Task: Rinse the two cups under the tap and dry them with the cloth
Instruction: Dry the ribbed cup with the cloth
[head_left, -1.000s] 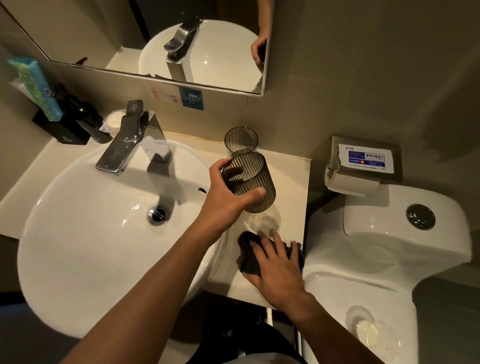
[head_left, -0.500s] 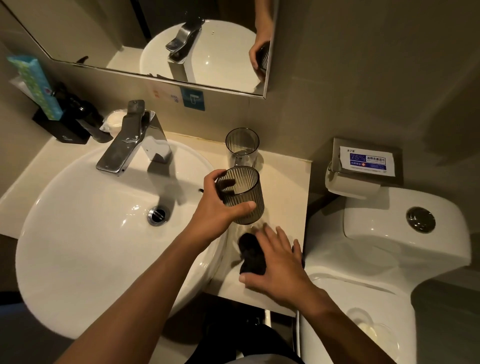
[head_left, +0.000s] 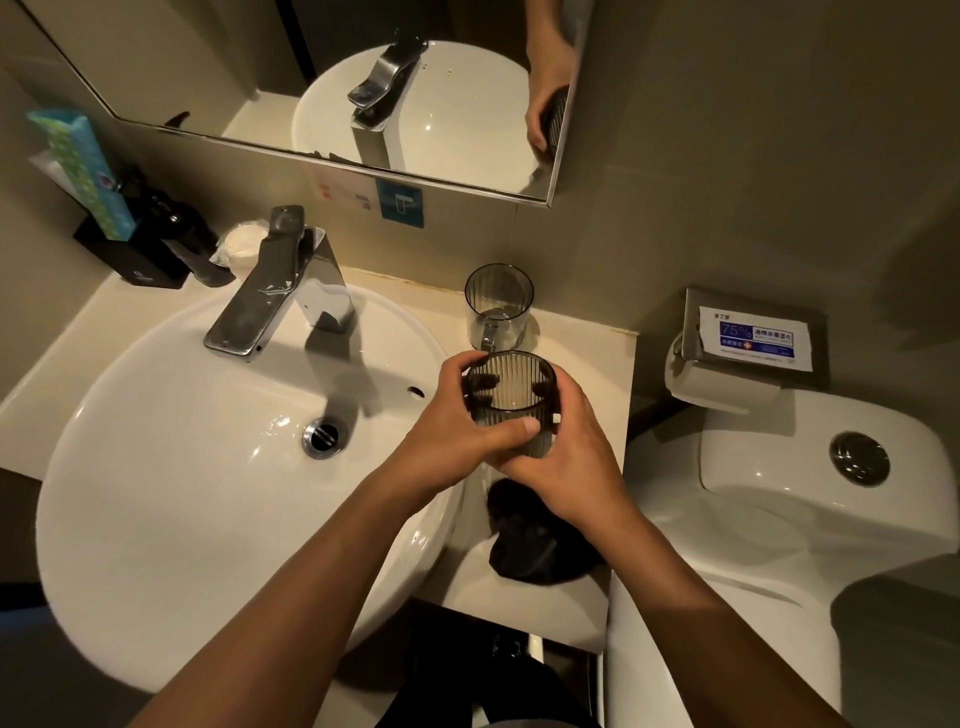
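Note:
A dark ribbed cup is held upright above the counter, right of the basin. My left hand grips its left side, thumb across the front. My right hand wraps its right side and underside. A second ribbed cup stands on the counter against the back wall. The dark cloth lies crumpled on the counter below my right wrist, partly hidden by it. The chrome tap stands over the white basin; no water is running.
A toilet with a flush button sits right of the counter, a paper holder above it. A black holder with a green box and a wrapped soap stand at the back left. A mirror hangs above.
My right hand has left the cloth and risen to take the cup. My left hand has brought the cup lower and nearer, turning it upright. The cloth stays on the counter.

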